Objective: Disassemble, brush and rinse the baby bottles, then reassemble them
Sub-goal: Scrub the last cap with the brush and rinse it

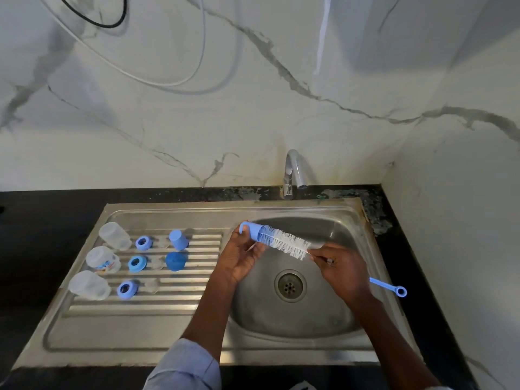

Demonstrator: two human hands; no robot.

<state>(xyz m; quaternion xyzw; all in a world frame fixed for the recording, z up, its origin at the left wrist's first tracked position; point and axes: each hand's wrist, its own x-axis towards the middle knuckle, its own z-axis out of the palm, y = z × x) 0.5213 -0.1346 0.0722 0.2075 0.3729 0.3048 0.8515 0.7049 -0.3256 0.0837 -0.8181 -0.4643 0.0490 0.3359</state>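
Leftmost, on the sink's drainboard (135, 311): three clear bottles (89, 285), blue rings (137, 263), clear teats (157, 262), two blue caps (178, 240). Then left hand (239, 261), fingers curled round a third blue cap (254, 233) (bristles inside). Over the basin, bottle brush (289, 244), handle gripped in right hand (342, 273).

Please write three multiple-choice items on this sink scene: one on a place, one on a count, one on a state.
1. Where do the bottle bodies lie?
A. in the basin
B. on the drainboard
C. on the black counter

2. How many blue rings are there?
A. two
B. three
C. five

3. Is the tap running?
A. yes
B. no

Answers: 1 B, they lie on the ribbed steel left of the basin. 2 B, one ring per row. 3 B, no stream falls from the spout.
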